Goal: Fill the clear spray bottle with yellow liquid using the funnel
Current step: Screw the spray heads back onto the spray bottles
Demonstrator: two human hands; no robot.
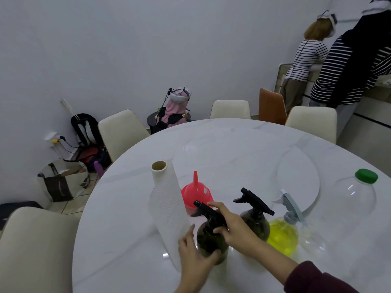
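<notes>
Both hands [213, 244] around dark bottle [211, 240], mid-table.

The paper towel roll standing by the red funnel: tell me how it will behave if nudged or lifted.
The paper towel roll stands tall on a narrow end, so a sideways nudge would probably tip it. Being a cylinder, it may then roll on the glossy table. Its hollow core suggests that it is light, and its soft embossed layers would likely give under a grip.

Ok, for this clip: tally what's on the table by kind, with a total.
Dark spray bottles: 2, near held by left hand and right hand; far
Yellow-liquid spray bottle: 1
Green-capped clear bottle: 1
Red funnel: 1
Paper towel roll: 1
Total: 6
</notes>
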